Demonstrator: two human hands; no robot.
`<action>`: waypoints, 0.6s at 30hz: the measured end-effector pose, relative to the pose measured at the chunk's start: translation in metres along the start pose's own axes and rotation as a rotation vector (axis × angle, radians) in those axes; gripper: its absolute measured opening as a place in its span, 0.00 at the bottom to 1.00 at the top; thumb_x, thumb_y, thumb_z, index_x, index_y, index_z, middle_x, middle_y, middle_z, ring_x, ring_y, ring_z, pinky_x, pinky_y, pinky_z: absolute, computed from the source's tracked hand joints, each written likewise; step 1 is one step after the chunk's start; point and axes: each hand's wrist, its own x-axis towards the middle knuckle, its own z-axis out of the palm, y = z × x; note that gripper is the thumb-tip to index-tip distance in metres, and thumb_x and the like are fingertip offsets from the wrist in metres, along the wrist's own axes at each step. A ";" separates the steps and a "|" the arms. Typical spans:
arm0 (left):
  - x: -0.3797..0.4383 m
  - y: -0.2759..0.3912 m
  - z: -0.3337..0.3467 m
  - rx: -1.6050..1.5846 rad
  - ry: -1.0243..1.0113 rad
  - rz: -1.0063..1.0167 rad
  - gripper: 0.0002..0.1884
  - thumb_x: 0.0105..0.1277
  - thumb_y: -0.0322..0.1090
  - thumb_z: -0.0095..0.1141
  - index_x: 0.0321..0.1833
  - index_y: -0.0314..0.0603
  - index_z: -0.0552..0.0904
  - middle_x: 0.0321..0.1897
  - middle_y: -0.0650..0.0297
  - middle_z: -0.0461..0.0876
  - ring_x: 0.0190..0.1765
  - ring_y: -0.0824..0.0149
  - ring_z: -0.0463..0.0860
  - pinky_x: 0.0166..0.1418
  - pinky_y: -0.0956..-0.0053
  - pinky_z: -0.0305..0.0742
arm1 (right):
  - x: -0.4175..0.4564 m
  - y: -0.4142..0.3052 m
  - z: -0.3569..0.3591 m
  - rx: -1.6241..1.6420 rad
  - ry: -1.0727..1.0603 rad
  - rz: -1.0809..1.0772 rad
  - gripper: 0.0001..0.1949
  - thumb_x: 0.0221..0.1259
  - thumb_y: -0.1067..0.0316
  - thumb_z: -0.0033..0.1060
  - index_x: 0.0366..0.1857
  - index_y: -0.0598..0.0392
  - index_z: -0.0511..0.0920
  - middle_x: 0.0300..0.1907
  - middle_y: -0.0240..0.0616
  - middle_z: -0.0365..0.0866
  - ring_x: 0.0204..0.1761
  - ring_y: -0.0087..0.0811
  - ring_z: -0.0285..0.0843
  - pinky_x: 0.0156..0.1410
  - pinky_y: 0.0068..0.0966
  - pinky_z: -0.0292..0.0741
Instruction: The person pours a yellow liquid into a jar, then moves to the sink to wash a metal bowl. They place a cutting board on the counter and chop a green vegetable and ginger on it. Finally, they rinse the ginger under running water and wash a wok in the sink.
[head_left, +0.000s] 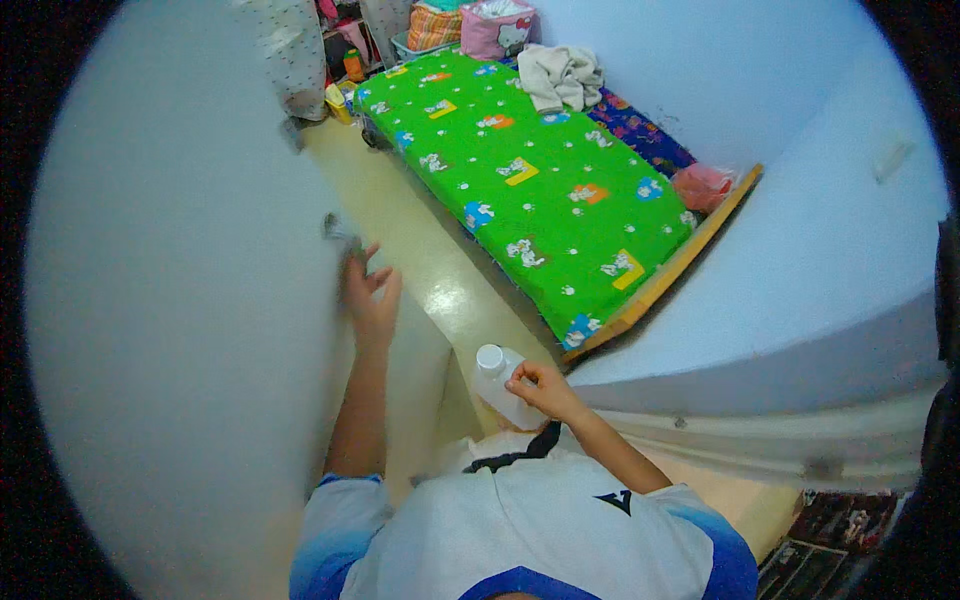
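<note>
My right hand (541, 388) grips a translucent white plastic jug (506, 386) with a white screw cap, close in front of my body. The jug's handle is mostly hidden by my fingers. My left hand (370, 285) is raised at the left, beside the edge of a pale door (187, 285). Its fingers are spread and slightly blurred, near a metal door handle (339, 227). Whether they touch the handle I cannot tell.
Beyond the doorway stands a bed with a green patterned sheet (525, 180) and a wooden end board (667, 270). A crumpled pale blanket (561, 77) lies on it. A yellow container (340, 101) stands on the floor. A wall (787, 285) is at my right.
</note>
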 end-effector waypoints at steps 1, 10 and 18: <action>0.004 -0.002 -0.023 0.001 -0.028 -0.102 0.30 0.62 0.27 0.59 0.67 0.36 0.63 0.61 0.58 0.70 0.52 0.70 0.75 0.57 0.72 0.71 | 0.024 -0.004 0.003 0.000 0.004 -0.051 0.15 0.54 0.53 0.66 0.32 0.54 0.77 0.28 0.35 0.79 0.33 0.28 0.76 0.39 0.28 0.72; -0.085 -0.117 -0.086 0.360 -0.168 -0.682 0.17 0.66 0.33 0.52 0.55 0.35 0.78 0.48 0.56 0.80 0.48 0.64 0.80 0.53 0.70 0.73 | 0.239 -0.063 -0.024 -0.073 0.155 -0.089 0.12 0.54 0.57 0.65 0.31 0.54 0.78 0.28 0.38 0.80 0.32 0.32 0.76 0.39 0.28 0.71; 0.133 -0.390 -0.017 -0.030 -0.043 -1.078 0.19 0.62 0.40 0.60 0.54 0.39 0.79 0.44 0.63 0.83 0.46 0.68 0.80 0.49 0.73 0.74 | 0.472 -0.127 -0.021 -0.145 -0.106 -0.029 0.12 0.55 0.58 0.66 0.27 0.55 0.78 0.25 0.35 0.78 0.28 0.26 0.72 0.34 0.27 0.68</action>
